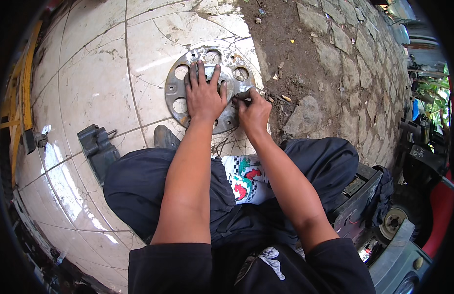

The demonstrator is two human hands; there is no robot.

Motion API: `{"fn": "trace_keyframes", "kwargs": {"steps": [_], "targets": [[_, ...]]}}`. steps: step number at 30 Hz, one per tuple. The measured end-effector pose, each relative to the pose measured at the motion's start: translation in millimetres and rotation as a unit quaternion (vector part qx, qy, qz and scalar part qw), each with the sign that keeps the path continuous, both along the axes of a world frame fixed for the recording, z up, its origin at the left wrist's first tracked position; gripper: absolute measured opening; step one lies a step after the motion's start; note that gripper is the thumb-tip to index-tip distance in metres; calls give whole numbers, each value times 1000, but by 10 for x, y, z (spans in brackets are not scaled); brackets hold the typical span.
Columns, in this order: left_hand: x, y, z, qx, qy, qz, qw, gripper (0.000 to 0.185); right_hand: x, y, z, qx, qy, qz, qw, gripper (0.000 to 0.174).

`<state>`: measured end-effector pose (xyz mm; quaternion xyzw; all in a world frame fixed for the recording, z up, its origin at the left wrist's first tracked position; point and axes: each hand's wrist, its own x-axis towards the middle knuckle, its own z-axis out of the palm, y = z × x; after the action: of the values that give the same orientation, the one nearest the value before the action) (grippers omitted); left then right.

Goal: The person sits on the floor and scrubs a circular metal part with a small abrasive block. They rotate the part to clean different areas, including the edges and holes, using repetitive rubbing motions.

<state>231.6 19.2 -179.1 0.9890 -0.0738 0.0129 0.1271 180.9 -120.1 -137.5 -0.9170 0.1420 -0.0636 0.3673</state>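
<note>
A round steel plate (223, 123) with several large round holes and smaller bolt holes lies flat on the cracked tile floor before me. My left hand (205, 93) rests palm down across its raised centre, fingers spread. At the plate's right side my right hand (254, 108) is curled, thumb and index finger pinched together close to the metal surface. Whether a small dark thing sits between those fingertips is hard to make out. Bare, shiny metal shows on the plate's centre and right part, with brownish stains near the upper rim.
Left of my knee lies a dark cast part (98, 147). A yellow metal frame (26, 77) stands at the far left. Right of the tiles (98, 84) run bare soil (278, 47) and stone paving (330, 55). A dark box (359, 194) and a wheel (394, 220) are at lower right.
</note>
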Motion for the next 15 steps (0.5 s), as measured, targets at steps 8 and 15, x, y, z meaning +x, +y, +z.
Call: {"fn": "trace_keyframes", "kwargs": {"steps": [8, 15], "targets": [[-3, -36, -21, -7, -6, 5, 1000, 58, 37, -92, -67, -40, -24, 4, 999, 17], [6, -7, -29, -16, -6, 6, 1000, 60, 41, -90, -43, -36, -12, 1, 999, 18]]}}
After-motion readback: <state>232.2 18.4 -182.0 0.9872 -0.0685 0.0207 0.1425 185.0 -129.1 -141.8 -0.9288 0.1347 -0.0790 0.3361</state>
